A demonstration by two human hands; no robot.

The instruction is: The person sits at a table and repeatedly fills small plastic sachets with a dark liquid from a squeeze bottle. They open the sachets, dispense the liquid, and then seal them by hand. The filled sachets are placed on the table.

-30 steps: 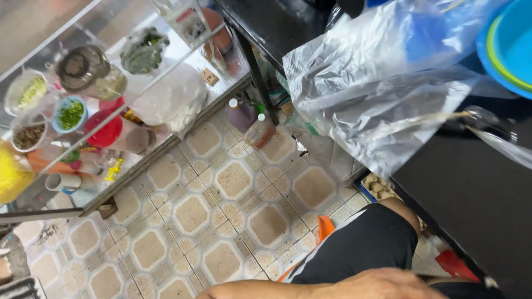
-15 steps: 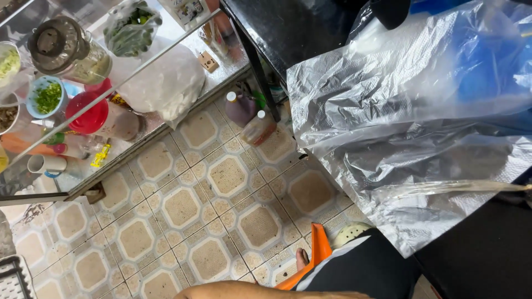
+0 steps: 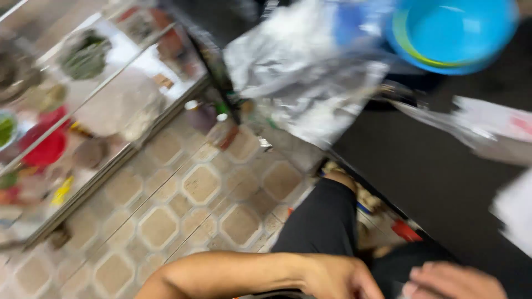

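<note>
Blue bowl (image 3: 451,33) sits at the table's (image 3: 443,182) far edge beside a bag (image 3: 302,77). Left hand (image 3: 338,279) and right hand (image 3: 451,281) are low, blurry; grip unclear.

Street-food kitchen, glass counter (image 3: 119,83) of ingredient bowls (image 3: 47,147), patterned tiled floor (image 3: 188,205)

Left arm: we see our forearm (image 3: 221,272) bare, with no sleeve, watch or band on it.
Left hand (image 3: 338,278): bare, no glove and no ring that we can make out; motion blur softens it.
Right hand (image 3: 451,281): bare as well, only its fingers (image 3: 426,277) in view; blur hides finer detail.
Legs: we wear black shorts (image 3: 324,224), plain cloth with no visible marking, ending above a bare knee (image 3: 339,179).
</note>
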